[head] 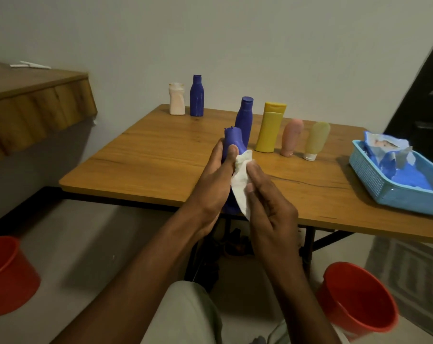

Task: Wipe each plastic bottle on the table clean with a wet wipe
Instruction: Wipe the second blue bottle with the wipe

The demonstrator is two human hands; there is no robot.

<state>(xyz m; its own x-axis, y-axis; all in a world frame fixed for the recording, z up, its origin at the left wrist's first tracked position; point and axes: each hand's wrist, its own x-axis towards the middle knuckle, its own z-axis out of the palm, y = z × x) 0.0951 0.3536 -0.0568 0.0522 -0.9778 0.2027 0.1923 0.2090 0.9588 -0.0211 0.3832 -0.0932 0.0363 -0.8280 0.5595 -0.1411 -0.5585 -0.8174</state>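
My left hand (216, 178) grips a blue plastic bottle (232, 140) above the table's near edge, its body mostly hidden behind my fingers. My right hand (267, 202) pinches a white wet wipe (240, 184) and holds it against the bottle's side. On the wooden table (160, 165) stand several other bottles: a second blue one (244, 115) just behind, a yellow one (270, 127), a pink tube (292, 137), a pale yellow-green tube (316, 141), and at the far edge a white bottle (177, 99) beside a third blue bottle (196, 95).
A light blue basket (374, 180) holding a wet-wipe pack (384, 147) sits at the table's right. Two red buckets stand on the floor, one at the left (9, 274) and one at the right (357, 299). A wooden shelf (36, 100) juts out at the left.
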